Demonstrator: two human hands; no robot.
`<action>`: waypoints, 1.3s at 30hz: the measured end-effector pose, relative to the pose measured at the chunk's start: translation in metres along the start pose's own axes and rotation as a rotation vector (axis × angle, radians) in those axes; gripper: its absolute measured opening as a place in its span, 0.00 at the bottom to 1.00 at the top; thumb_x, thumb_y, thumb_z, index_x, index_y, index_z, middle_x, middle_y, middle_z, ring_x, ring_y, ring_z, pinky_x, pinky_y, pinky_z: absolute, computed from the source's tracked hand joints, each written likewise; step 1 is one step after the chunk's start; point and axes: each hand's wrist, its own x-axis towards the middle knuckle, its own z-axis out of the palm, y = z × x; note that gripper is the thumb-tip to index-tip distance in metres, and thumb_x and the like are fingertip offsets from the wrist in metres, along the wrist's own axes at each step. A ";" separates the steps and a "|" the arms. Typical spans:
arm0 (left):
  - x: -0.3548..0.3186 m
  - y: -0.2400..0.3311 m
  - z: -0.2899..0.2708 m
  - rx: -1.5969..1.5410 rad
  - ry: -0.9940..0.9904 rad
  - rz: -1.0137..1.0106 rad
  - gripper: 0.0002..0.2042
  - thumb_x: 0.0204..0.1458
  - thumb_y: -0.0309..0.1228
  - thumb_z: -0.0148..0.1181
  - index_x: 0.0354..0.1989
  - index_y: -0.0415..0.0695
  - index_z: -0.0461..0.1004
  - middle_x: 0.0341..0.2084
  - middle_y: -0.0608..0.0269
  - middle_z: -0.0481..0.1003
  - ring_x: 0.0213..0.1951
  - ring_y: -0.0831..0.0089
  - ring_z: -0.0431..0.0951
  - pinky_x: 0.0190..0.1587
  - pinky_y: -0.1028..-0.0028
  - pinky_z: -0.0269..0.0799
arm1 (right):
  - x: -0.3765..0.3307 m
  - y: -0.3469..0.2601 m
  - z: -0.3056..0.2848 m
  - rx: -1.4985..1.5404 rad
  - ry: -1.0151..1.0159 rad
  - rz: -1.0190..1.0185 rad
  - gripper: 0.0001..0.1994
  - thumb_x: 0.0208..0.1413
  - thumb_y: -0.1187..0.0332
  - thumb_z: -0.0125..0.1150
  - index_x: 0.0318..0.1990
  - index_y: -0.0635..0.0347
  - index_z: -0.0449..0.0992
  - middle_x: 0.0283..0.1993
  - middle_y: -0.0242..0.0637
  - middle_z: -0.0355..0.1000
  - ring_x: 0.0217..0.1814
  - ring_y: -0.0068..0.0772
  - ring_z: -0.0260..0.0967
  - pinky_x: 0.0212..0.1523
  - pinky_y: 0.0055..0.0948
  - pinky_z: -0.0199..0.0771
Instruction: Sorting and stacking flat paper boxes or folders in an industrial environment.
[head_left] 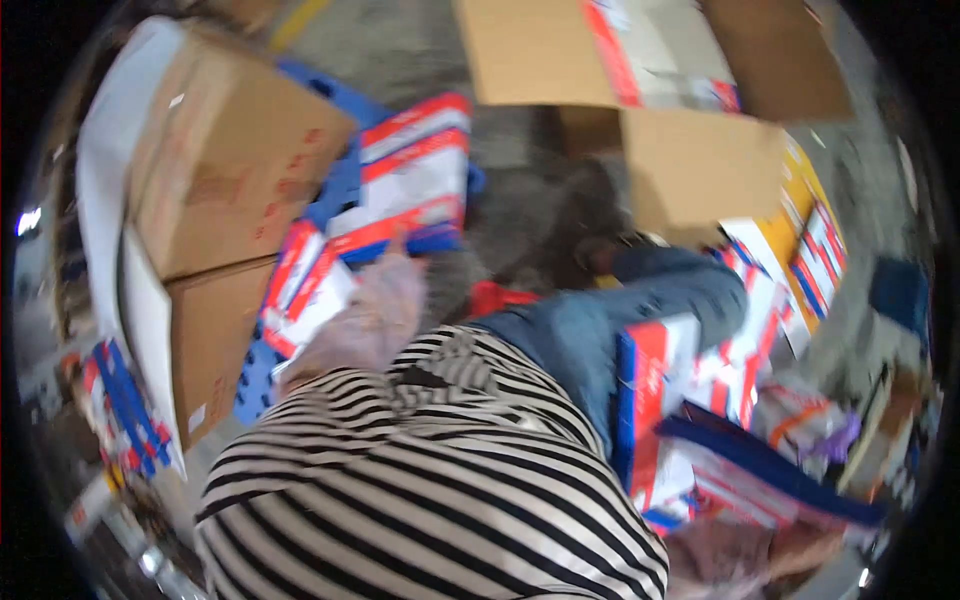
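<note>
My left arm, in a pale pinkish sleeve, reaches forward, and my left hand is at the near edge of a flat red, white and blue package by the blue pallet. Blur hides how its fingers are set. Low on the right, my right hand is at the near end of a blue-edged red and white package, which is tilted. The fingers seem to close on that edge, though motion smears them. A similar package stands beside my leg, and another lies by my left forearm.
Large brown cartons stand on the blue pallet at left. An open brown carton with spread flaps is ahead on the right. My bent leg in blue trousers crosses the middle. More packages lie by a yellow panel.
</note>
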 end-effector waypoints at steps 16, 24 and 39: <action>0.092 0.079 -0.079 0.657 -0.091 0.027 0.24 0.45 0.33 0.64 0.51 0.37 0.66 0.44 0.52 0.73 0.40 0.57 0.76 0.45 0.60 0.74 | 0.018 -0.032 0.042 0.479 -0.704 0.504 0.14 0.58 0.66 0.52 0.48 0.65 0.69 0.41 0.33 0.73 0.37 0.20 0.70 0.39 0.21 0.69; 0.148 0.145 -0.081 0.834 0.002 0.194 0.28 0.36 0.33 0.68 0.48 0.35 0.69 0.40 0.47 0.74 0.40 0.59 0.77 0.44 0.62 0.74 | -0.061 -0.014 0.122 0.487 -0.985 0.671 0.14 0.54 0.70 0.57 0.45 0.70 0.70 0.42 0.35 0.73 0.41 0.19 0.69 0.43 0.21 0.67; -0.040 0.177 0.064 0.681 -0.226 1.230 0.13 0.46 0.28 0.61 0.37 0.37 0.66 0.29 0.58 0.73 0.29 0.71 0.72 0.35 0.72 0.69 | -0.115 0.026 0.164 0.319 -1.097 0.491 0.16 0.51 0.65 0.58 0.41 0.73 0.73 0.34 0.39 0.75 0.33 0.24 0.70 0.34 0.24 0.70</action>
